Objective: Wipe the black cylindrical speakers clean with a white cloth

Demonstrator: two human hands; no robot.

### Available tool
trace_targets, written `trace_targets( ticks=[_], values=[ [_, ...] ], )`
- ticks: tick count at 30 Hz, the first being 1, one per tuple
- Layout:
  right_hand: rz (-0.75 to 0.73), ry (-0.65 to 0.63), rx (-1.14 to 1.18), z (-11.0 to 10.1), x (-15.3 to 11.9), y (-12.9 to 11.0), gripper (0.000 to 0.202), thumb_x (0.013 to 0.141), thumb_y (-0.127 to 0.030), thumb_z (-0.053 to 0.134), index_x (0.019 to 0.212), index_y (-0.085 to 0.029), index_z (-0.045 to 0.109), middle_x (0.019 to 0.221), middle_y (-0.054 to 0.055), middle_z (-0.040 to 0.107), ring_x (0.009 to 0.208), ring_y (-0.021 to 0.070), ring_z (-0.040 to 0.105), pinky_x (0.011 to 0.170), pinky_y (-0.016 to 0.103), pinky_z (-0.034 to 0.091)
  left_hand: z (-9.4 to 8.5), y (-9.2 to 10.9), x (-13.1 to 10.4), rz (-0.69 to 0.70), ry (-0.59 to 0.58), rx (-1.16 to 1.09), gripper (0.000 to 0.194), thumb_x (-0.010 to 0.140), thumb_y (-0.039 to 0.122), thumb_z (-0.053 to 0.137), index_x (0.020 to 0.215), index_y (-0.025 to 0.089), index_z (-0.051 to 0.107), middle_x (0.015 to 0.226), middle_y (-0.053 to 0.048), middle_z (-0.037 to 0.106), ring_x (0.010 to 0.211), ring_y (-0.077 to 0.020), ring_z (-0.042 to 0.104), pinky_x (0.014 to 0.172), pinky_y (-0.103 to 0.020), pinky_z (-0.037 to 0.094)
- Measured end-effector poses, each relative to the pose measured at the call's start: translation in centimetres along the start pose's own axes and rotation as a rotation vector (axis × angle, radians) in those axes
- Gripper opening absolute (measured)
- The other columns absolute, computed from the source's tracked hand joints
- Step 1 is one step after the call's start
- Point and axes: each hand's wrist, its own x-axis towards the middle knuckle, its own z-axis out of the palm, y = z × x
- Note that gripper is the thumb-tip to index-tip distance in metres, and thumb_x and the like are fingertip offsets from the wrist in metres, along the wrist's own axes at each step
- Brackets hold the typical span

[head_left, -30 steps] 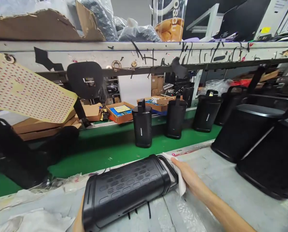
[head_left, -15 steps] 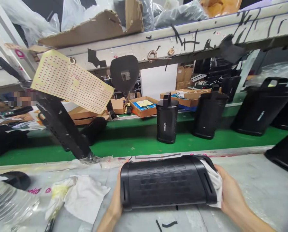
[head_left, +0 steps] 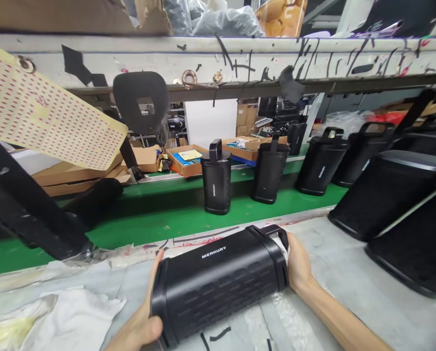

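I grip a black speaker (head_left: 219, 285) lying on its side on the workbench (head_left: 349, 282), left hand (head_left: 141, 324) clasping one end, right hand (head_left: 298, 265) pressing a white cloth (head_left: 284, 245) against the other to steady it.

A black cylindrical speaker (head_left: 221, 285) is lying on its side on the grey worktop (head_left: 349, 287), slanting up to the right. Its perforated grille is facing the viewer, white "MERKURY" lettering is showing on top, and its carry handle is sitting at the right end.
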Motion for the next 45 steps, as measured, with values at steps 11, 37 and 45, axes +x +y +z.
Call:
trace_targets(
  ticks=[11, 37, 45],
  values=[
    [-0.648, -0.223, -0.612, -1.0, -4.6, -4.1, 0.036, 0.091, -0.042, 0.053, 0.114, -0.022, 0.071, 0.122, 0.005, 0.067, 0.122, 0.0284, 0.056, 0.113, 0.045, 0.032, 2.1, 0.3, -0.6, 0.191, 0.003, 0.361, 0.121, 0.065, 0.079, 0.064, 0.152, 0.023, 0.001, 0.148, -0.02, 0.041, 0.139, -0.0434, 0.036, 0.118, -0.056, 0.015],
    [-0.157, 0.193, -0.615, -7.6, -8.0, -2.2, 0.073, 0.093, -0.068, 0.036, 0.131, -0.012, 0.061, 0.13, 0.014, 0.061, 0.125, 0.041, 0.051, 0.108, 0.06, 0.036, 0.8, 1.1, -0.7, 0.098, -0.112, 0.427, 0.12, 0.066, 0.073, 0.07, 0.149, 0.023, -0.002, 0.158, -0.021, 0.019, 0.146, -0.0414, 0.022, 0.113, -0.053, 0.033],
    [-0.176, -0.208, -0.497, -1.9, -11.0, -1.8, 0.083, 0.094, -0.061, 0.048, 0.158, -0.023, 0.011, 0.163, 0.002, 0.007, 0.149, 0.0237, 0.004, 0.122, 0.046, 0.002, 0.6, 0.8, -0.9, 0.076, -0.083, 0.484, 0.115, 0.066, 0.077, 0.066, 0.148, 0.031, 0.001, 0.156, -0.017, 0.023, 0.143, -0.0418, 0.028, 0.11, -0.053, 0.037]
  ],
)
